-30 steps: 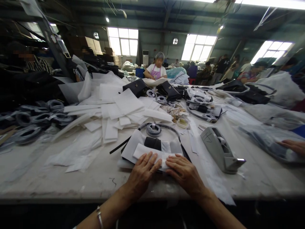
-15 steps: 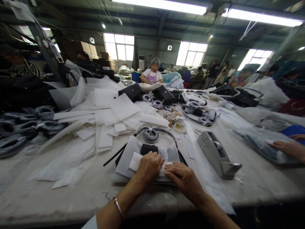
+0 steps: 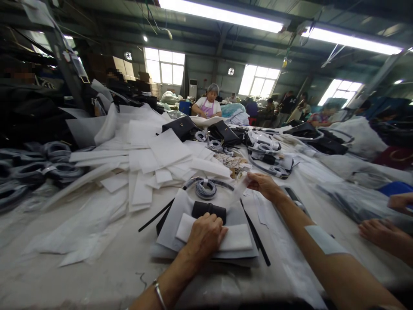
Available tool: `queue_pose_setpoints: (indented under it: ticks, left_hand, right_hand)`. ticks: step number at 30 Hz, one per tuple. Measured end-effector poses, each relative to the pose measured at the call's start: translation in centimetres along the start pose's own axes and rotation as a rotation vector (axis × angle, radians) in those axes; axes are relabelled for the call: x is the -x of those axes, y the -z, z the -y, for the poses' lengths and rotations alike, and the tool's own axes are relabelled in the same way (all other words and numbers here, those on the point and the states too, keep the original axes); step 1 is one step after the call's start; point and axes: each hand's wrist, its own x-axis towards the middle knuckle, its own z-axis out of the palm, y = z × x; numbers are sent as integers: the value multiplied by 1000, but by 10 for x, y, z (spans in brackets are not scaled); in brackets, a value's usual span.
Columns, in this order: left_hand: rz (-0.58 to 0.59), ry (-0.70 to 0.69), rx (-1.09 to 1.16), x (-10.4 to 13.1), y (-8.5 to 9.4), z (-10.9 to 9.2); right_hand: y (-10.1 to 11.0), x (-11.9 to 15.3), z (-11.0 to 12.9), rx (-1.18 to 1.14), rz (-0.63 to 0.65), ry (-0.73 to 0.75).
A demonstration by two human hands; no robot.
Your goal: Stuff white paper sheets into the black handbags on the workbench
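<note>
My left hand [image 3: 206, 237] presses with curled fingers on a folded white foam sheet [image 3: 237, 237]. The foam lies on a bag-like item [image 3: 167, 230] covered with a pale sheet, with a dark handle curving behind it. A small black cylindrical piece [image 3: 208, 211] sits just beyond my left fingers, touching the foam. Behind it lies a coiled grey strap [image 3: 205, 188] in wrapping. Out to the right, my right hand [image 3: 263, 185] is closed in a pinch on a thin translucent plastic piece [image 3: 238, 189] hanging toward the item.
Loose white foam sheets [image 3: 167, 148] are piled at the left, with wrapped coils [image 3: 61, 168] beyond. A grey tape dispenser [image 3: 295, 200] stands partly behind my right forearm. Another person's hands [image 3: 382, 232] are at the right. Black bags [image 3: 226, 131] lie farther back.
My right hand has left the foam and moved up and right, now holding the translucent plastic piece. The left hand stays on the foam, which now shows more fully.
</note>
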Motion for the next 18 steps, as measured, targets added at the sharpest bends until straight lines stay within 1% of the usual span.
queue_pose_setpoints:
  ticks: [2,4,6,7,9,10,12,13,14,15,16,18]
  left_hand:
    - [-4,4,12,0,1,0]
    - [-11,10,27,0,2,-1]
    - [-20,17,44,0,5,0]
    - [-23,18,51,1,6,0]
    - [-41,-26,71,3,7,2]
    - [-65,-80,83,4,6,4]
    - [-127,-233,112,7,4,7]
    - [-154,-307,125,9,2,9]
    - [-171,-363,135,10,-1,11]
    - [-177,-395,140,11,-3,13]
    - [-176,-411,145,11,-5,14]
    - [-178,-412,143,11,-7,15]
  right_hand:
    - [-3,15,6,5,84,15]
    - [-7,43,7,84,200,57]
    - [-11,80,0,279,304,139]
    - [-14,99,-8,407,334,197]
    - [-22,136,-31,633,337,363]
    - [-26,152,-44,696,312,486]
    - [-33,176,-68,737,223,725]
    - [-35,184,-76,742,197,809]
    - [-36,188,-79,751,201,853]
    - [-36,190,-78,763,231,854]
    - [-36,188,-73,775,271,813]
    - [-36,176,-54,788,295,672]
